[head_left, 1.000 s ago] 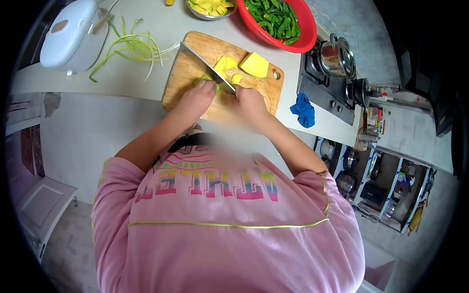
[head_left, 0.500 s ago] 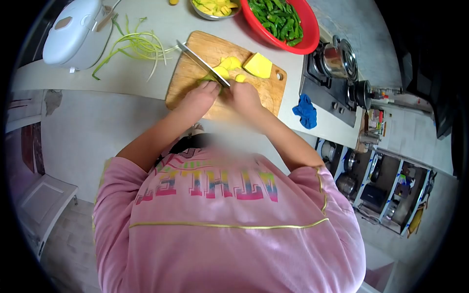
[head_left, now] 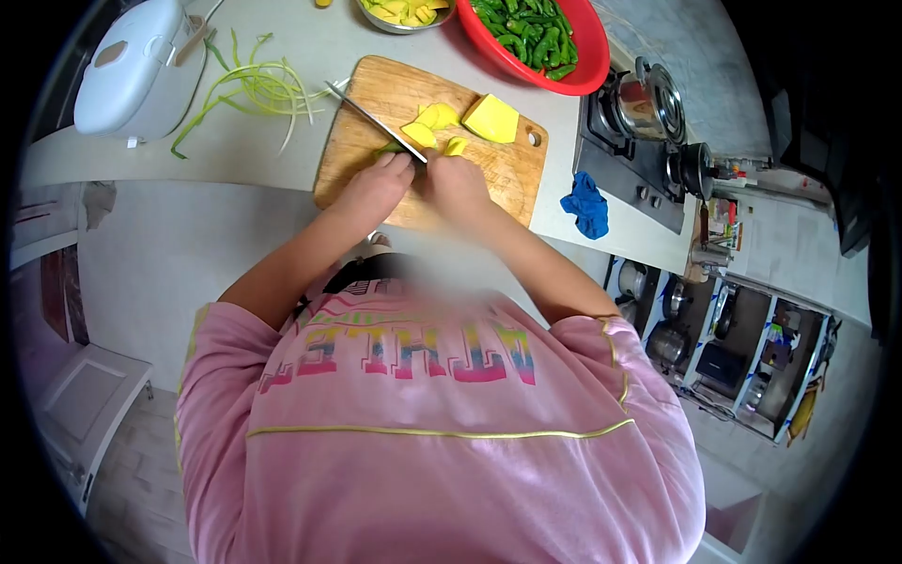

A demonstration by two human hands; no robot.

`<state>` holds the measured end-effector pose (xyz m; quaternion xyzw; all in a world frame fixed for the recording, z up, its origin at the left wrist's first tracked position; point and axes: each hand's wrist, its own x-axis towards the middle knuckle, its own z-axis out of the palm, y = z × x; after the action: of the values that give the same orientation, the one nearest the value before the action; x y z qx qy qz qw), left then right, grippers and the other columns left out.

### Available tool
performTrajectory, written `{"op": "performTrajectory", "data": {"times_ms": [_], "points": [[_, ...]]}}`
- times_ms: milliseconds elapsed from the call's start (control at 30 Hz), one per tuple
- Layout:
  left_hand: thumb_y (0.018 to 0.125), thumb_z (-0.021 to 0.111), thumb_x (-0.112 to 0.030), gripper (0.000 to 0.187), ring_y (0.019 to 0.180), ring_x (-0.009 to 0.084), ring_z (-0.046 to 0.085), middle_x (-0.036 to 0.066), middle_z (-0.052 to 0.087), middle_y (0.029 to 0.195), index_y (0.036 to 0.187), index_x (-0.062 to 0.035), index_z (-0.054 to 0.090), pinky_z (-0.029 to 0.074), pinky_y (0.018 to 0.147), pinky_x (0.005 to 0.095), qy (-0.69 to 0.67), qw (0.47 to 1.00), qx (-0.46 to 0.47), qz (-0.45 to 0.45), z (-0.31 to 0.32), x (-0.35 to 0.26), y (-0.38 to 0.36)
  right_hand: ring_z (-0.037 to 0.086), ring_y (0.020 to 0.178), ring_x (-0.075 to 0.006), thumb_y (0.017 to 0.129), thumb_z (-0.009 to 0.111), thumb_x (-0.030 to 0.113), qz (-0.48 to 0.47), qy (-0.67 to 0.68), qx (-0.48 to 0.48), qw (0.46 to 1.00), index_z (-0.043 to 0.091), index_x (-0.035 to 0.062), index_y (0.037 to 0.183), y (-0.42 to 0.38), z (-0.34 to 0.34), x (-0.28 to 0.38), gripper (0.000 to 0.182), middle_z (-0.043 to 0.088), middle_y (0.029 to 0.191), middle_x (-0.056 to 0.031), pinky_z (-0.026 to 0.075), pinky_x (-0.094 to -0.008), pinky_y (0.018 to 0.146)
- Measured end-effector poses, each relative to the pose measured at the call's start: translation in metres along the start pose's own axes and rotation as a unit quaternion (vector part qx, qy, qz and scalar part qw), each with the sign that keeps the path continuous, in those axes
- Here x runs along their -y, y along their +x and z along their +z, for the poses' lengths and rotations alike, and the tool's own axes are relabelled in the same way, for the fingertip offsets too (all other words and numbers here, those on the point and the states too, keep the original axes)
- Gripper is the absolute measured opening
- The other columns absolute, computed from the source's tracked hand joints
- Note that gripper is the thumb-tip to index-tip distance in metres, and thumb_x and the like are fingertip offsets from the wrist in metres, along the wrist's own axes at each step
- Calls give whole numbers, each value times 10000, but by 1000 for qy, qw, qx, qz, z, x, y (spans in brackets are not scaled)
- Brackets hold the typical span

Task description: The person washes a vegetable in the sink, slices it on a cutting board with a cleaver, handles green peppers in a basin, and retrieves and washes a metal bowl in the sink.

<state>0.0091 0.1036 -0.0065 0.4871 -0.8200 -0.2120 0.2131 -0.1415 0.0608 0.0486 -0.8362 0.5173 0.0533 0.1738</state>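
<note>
My right hand (head_left: 456, 180) is closed round the handle end of a knife (head_left: 381, 124), whose blade slants up and left over the wooden cutting board (head_left: 512, 174). Beside the blade, the bent fingers of my left hand (head_left: 381, 183) press on a green-skinned piece (head_left: 392, 148), mostly hidden under them. Thin yellow slices (head_left: 436, 117) and a small yellow piece (head_left: 456, 147) lie beyond the knife. A large yellow chunk (head_left: 491, 119) rests near the board's hole.
Behind the board stand a metal bowl of yellow pieces (head_left: 406, 13) and a red basin (head_left: 598, 56) of green peppers. Green stalks (head_left: 258, 86) and a white appliance (head_left: 141, 70) are at left. A blue cloth (head_left: 587, 205) lies beside the stove (head_left: 625, 174).
The knife and my right hand have shifted slightly left. A slice now lies apart beyond the blade, and the small yellow piece has turned. The whole view has shifted a little.
</note>
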Motion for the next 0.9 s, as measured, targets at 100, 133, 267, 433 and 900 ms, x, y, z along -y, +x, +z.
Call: {"op": "performTrajectory", "data": {"times_ms": [100, 133, 267, 433, 900], "points": [[781, 492, -14, 342, 1040, 280, 511, 130, 510, 1146, 1117, 41, 527, 481, 823, 335, 16, 1000, -20, 7, 2, 3, 0, 617, 688, -375, 775, 563, 126, 13, 43, -14, 999, 578, 23, 860, -11, -5, -9, 134, 613, 693, -210, 494, -467, 626], [781, 491, -13, 347, 1044, 278, 510, 130, 510, 1148, 1122, 41, 526, 482, 824, 333, 20, 1000, -21, 11, 0, 3, 1, 615, 688, -377, 777, 560, 123, 27, 53, -9, 998, 580, 24, 861, -17, -8, -10, 132, 610, 690, -212, 493, -467, 626], [777, 493, -9, 365, 1046, 274, 512, 129, 514, 1142, 1137, 42, 520, 484, 819, 331, 14, 1000, -19, 16, -4, -2, 0, 610, 689, -387, 785, 549, 102, 22, 26, 39, 999, 584, 5, 845, -35, -37, -9, 120, 604, 688, -224, 491, -472, 644], [778, 497, -17, 347, 1039, 274, 515, 128, 521, 1138, 1116, 52, 530, 487, 812, 332, 16, 999, -29, 29, -4, -1, -1, 614, 699, -388, 772, 537, 69, 5, 6, 55, 998, 582, -5, 831, -33, -33, -15, 105, 614, 718, -228, 497, -469, 653], [769, 488, -12, 368, 1068, 266, 502, 128, 507, 1147, 1131, 43, 526, 479, 842, 318, 8, 999, -15, 27, -3, 3, -4, 616, 685, -379, 765, 551, 67, 14, 23, 31, 999, 581, 12, 865, -30, -33, -7, 118, 607, 687, -222, 493, -476, 636]]}}
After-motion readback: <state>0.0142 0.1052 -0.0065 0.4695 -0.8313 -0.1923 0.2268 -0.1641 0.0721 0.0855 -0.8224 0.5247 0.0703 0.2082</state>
